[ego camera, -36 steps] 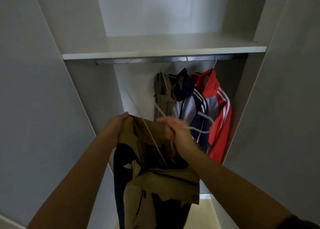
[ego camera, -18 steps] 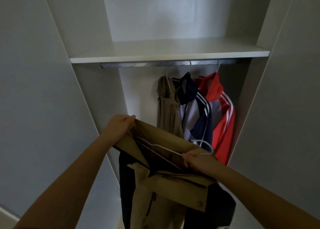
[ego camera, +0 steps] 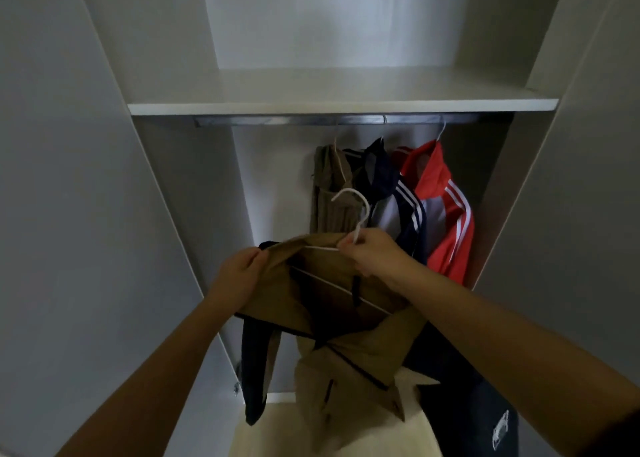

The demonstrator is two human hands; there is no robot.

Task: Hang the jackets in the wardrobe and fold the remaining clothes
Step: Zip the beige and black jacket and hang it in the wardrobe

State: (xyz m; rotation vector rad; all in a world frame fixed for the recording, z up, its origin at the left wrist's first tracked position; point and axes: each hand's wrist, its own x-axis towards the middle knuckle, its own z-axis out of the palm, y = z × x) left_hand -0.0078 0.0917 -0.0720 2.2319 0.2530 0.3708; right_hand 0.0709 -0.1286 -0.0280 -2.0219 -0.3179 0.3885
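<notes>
Tan jacket (ego camera: 332,321) sits mid-frame in front of the open wardrobe (ego camera: 194,197), well below the rail (ego camera: 277,121).

Diff vs 0.5 s ago:
- right hand (ego camera: 375,254) has come up from about 4 o'clock of the collar to its 12 o'clock edge
- white hanger (ego camera: 360,211): the hook lay low behind the knuckles, now stands clear above the hand
- left hand (ego camera: 242,276) keeps roughly the same hold on the shoulder edge
- hung garments unchanged

Counts: 2 hands, 1 hanger in hand, 1 jacket in hand. 3 garments on the rail: olive garment (ego camera: 329,193), navy-and-grey jacket (ego camera: 391,197), red jacket (ego camera: 446,207). They are bunched toward the rail's 3 o'clock half, touching each other. 1 shelf (ego camera: 346,105) directly above the rail.

Orientation: jacket long axis runs 12–6, collar up, hem down. Navy sleeve (ego camera: 256,370) hangs at 7 o'clock. Hanger sits inside the collar opening, bar running about 10 to 4 o'clock. Hook shank points to 12, tip curls over toward 9. Hook not on the rail yet.

Fingers: right fingers (ego camera: 346,245) pinch the hanger neck just under the hook. Left fingers (ego camera: 258,257) curl round the shoulder fabric at 9 o'clock of the collar.
</notes>
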